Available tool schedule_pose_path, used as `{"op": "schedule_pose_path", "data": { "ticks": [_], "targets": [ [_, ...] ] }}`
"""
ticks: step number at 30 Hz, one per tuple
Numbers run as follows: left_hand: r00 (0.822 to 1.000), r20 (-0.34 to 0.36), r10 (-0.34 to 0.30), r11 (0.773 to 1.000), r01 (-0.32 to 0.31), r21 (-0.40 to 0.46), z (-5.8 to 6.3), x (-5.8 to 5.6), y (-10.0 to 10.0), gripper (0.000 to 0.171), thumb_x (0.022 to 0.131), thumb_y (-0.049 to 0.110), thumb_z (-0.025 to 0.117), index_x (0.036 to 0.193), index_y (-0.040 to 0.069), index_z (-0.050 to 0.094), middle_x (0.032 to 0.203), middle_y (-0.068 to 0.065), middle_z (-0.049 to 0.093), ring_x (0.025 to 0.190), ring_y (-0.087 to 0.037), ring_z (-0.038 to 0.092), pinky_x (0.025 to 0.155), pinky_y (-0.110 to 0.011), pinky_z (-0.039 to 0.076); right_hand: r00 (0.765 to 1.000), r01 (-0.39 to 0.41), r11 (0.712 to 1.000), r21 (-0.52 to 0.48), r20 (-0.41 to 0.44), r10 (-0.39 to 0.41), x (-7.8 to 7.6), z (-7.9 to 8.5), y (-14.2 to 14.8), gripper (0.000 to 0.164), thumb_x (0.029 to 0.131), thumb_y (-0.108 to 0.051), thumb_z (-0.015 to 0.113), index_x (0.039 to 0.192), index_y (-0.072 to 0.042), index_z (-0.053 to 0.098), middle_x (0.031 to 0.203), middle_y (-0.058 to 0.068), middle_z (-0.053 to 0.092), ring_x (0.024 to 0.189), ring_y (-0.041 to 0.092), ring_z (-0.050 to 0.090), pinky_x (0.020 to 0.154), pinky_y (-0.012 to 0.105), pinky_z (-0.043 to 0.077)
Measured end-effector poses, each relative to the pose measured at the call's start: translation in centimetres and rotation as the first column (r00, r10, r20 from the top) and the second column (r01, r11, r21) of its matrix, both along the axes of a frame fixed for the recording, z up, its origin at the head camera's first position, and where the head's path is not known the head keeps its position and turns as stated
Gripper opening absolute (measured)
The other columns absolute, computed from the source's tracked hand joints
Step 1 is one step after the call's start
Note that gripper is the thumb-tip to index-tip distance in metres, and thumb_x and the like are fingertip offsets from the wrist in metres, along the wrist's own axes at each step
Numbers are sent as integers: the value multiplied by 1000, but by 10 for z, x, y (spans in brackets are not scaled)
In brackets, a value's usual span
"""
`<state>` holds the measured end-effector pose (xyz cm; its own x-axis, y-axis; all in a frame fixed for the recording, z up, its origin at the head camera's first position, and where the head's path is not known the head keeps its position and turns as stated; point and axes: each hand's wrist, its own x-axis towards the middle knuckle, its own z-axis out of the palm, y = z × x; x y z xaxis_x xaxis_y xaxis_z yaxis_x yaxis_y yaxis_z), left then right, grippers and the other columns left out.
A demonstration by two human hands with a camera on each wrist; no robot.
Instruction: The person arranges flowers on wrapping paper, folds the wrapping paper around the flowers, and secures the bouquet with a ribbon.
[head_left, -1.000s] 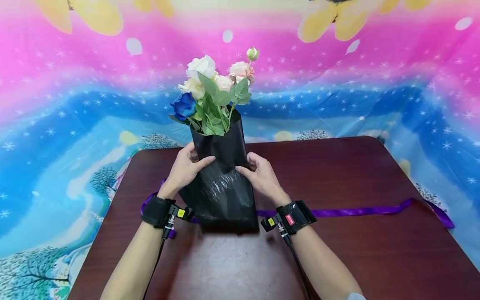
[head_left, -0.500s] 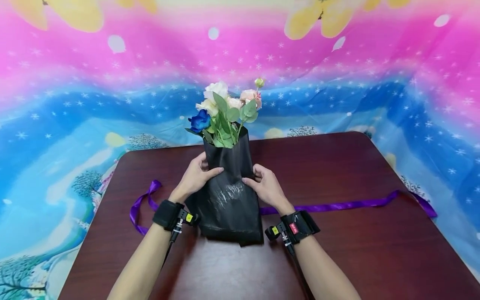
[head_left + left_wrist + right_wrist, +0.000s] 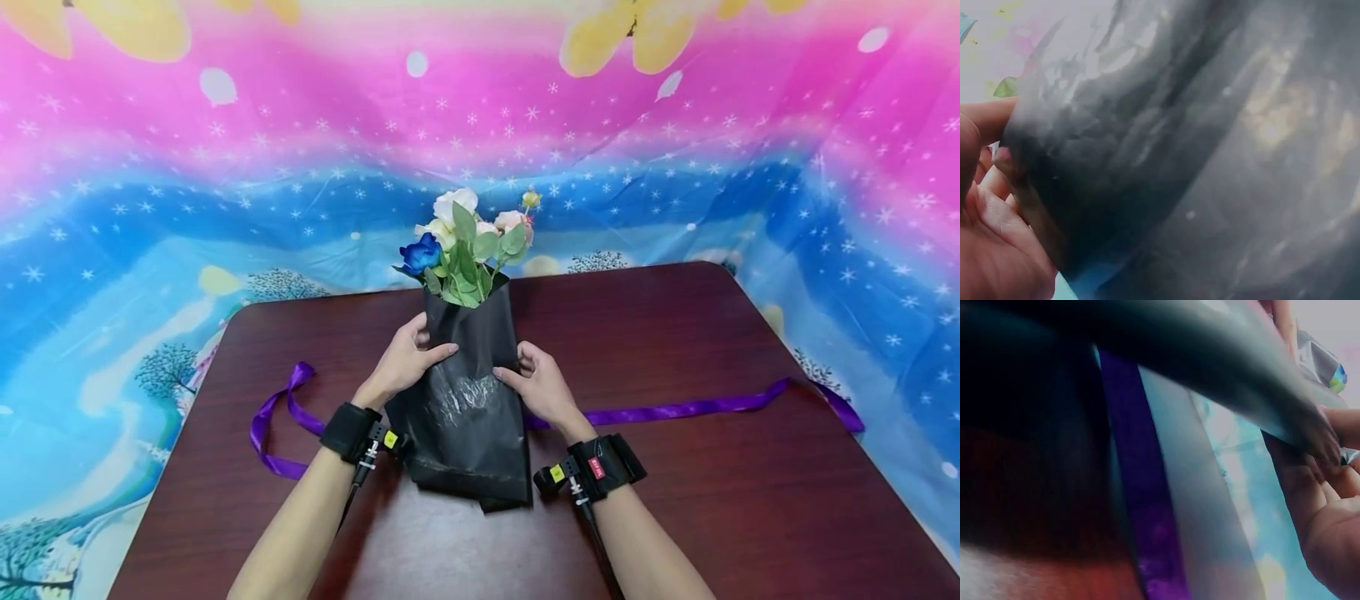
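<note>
Black wrapping paper (image 3: 480,433) is folded round a bunch of flowers (image 3: 468,242) in white, cream, pale pink and blue, with green leaves showing above its upper edge. My left hand (image 3: 405,362) holds the paper's left side, thumb across the front and fingers behind. On the right edge, my right hand (image 3: 546,383) grips likewise, its thumb in front. The wrapped bouquet leans away from me over the table. A purple ribbon (image 3: 675,410) runs behind it. In the left wrist view the glossy paper (image 3: 1129,144) fills most of the frame; in the right wrist view its edge crosses above the ribbon (image 3: 1141,481).
The dark red-brown table (image 3: 637,333) spreads out on all sides of the bouquet. The ribbon's left end loops beside my left wrist, and its right end reaches the table's right edge. A patterned cloth backdrop (image 3: 300,150) hangs behind and at both sides.
Both hands have lowered the wrapped bouquet and brought it slightly right and toward me, keeping their hold. The head view has shifted a little; more of the ribbon's left loop shows.
</note>
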<state>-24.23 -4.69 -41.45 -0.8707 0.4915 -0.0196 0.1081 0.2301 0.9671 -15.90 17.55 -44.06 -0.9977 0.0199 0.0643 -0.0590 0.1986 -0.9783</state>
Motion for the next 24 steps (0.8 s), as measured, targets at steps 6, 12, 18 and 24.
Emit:
{"op": "schedule_pose_path", "data": {
  "ticks": [6,12,18,24],
  "targets": [
    [1000,12,-5,992,4,126,-3,3,5,40,90,14,68,125,7,50,108,-13,66,89,-23,65,74,-33,51,999,-37,977,-210,-15,34,4,3,1,34,90,-1,65,86,9,33,78,9,53,65,16,52,58,24,41],
    [989,-105,108,963,-78,258,-14,9,14,28,93,17,64,113,2,51,96,-12,67,77,-21,61,69,-29,47,997,-51,942,-332,-76,27,5,-3,1,24,91,-1,63,98,9,42,94,13,58,76,17,59,64,25,49],
    [840,-372,396,915,-326,238,-17,17,27,29,92,28,66,111,8,57,97,-5,59,82,-19,52,73,-30,40,987,-67,914,-401,-158,3,5,-4,-3,23,90,4,61,102,12,43,96,12,57,84,15,58,71,24,49],
    [622,-584,521,788,-613,50,-12,26,35,44,89,54,59,79,14,44,71,-1,42,61,-19,43,56,-34,32,980,-60,907,-418,-199,-27,5,-1,-4,23,90,6,60,102,13,43,96,8,58,85,14,59,70,24,50]
  ]
}}
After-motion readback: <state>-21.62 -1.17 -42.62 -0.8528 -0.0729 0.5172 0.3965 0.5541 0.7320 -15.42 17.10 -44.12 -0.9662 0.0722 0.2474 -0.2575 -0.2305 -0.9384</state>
